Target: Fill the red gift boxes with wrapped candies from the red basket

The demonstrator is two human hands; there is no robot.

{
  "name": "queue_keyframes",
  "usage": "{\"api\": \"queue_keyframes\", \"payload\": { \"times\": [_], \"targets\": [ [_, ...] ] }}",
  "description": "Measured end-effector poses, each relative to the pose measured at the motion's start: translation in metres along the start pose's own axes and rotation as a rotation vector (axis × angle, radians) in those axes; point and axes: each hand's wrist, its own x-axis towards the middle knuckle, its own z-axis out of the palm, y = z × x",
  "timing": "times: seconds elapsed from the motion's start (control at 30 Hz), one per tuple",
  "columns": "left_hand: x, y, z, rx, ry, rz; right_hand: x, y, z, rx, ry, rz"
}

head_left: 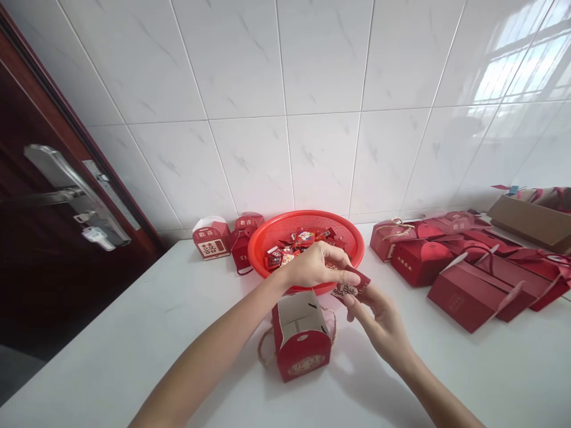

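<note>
Red plastic mesh basket (307,216) sits against the tiled wall (285,71) at the far edge of the white table (134,351), heaped with small wrapped sweets (294,249). The left hand (310,266) reaches in over the basket's near rim, fingers curled and closed together just above a small red packet (350,287); whether they grip anything, I cannot tell. The right hand (379,327) pinches the packet's lower edge between thumb and forefinger, its other fingers loosely bent, so the packet hangs in the narrow space between both hands, above the table. Just below the hands stands an open red gift box (303,351) with a rope handle, its white inner flaps raised and its top open. Two small red boxes (212,238) stand just left of the basket. Rows of red gift boxes (464,273) lie well to the right, with a brown cardboard box (530,223) behind them. A dark wooden door (49,249) with a steel lever handle (74,190) runs beside the table's left edge.
</note>
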Motion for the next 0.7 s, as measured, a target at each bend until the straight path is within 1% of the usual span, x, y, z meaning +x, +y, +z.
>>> {"api": "queue_keyframes", "payload": {
  "times": [0.17,0.27,0.33,0.43,0.47,0.5,0.57,0.6,0.63,0.7],
  "targets": [
    [-0.006,0.006,0.007,0.047,-0.043,0.039,-0.002,-0.002,0.002,0.083,0.004,-0.002],
    [-0.005,0.010,0.000,0.075,-0.056,0.020,-0.003,-0.003,0.001,0.112,0.015,0.023],
    [-0.002,0.007,-0.015,0.118,-0.018,-0.001,-0.003,-0.005,0.001,0.136,0.034,0.043],
    [0.001,-0.010,-0.051,0.212,0.179,-0.059,-0.002,-0.007,0.001,0.197,0.069,0.070],
    [0.001,-0.018,-0.063,0.289,0.225,-0.117,-0.001,-0.007,0.000,0.226,0.076,0.083],
    [0.000,-0.028,-0.075,0.382,0.240,-0.195,0.000,-0.007,0.001,0.260,0.078,0.099],
    [-0.004,-0.047,-0.094,0.443,0.206,-0.279,0.001,-0.007,0.001,0.330,0.072,0.143],
    [-0.007,-0.056,-0.100,0.465,0.185,-0.316,0.001,-0.006,0.001,0.363,0.067,0.166],
    [-0.010,-0.064,-0.105,0.485,0.159,-0.353,0.001,-0.005,0.002,0.393,0.063,0.187],
    [-0.015,-0.076,-0.107,0.522,0.118,-0.410,0.001,-0.003,0.003,0.440,0.059,0.221]
  ]
}}
